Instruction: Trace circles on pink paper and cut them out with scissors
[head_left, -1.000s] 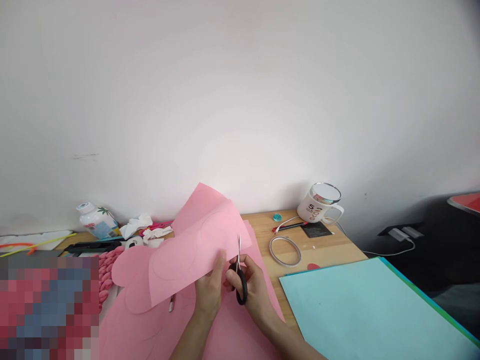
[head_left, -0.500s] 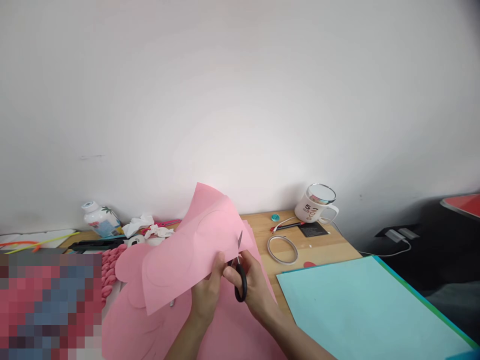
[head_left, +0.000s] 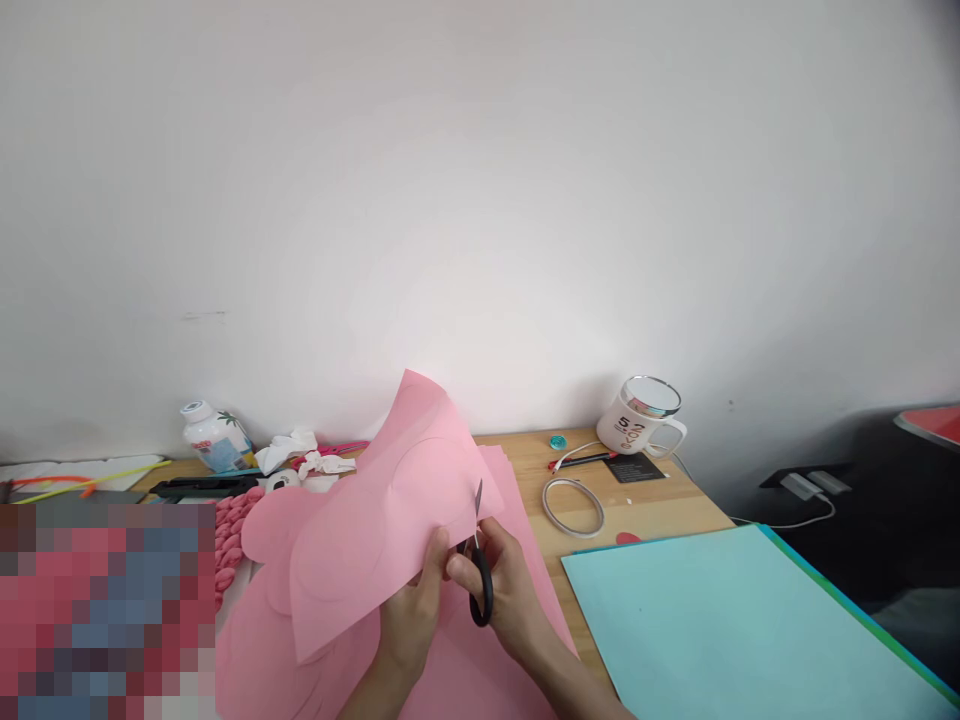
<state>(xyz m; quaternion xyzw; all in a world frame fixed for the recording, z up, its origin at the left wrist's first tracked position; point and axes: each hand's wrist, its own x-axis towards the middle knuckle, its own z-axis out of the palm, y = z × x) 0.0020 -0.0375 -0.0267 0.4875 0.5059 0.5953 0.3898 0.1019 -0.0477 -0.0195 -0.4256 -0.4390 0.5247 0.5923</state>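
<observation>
A sheet of pink paper with faint curved outlines is held up in front of me, tilted. My left hand pinches its lower edge, thumb on top. Close beside it, my right hand grips black-handled scissors, whose blades sit at the sheet's lower right edge, one blade showing on the near face. Beneath the hands lies more pink paper. Pink pieces with rounded edges are spread at the lower left.
Light blue sheets lie at the right. Behind them are a white mug, a cable ring, a pen and a black card. A white bottle and crumpled tissues are at the back left, along the wall.
The whole view has shifted slightly, with the table things now a little further right. Both hands still hold the paper and scissors; the blades remain at the sheet's lower right edge.
</observation>
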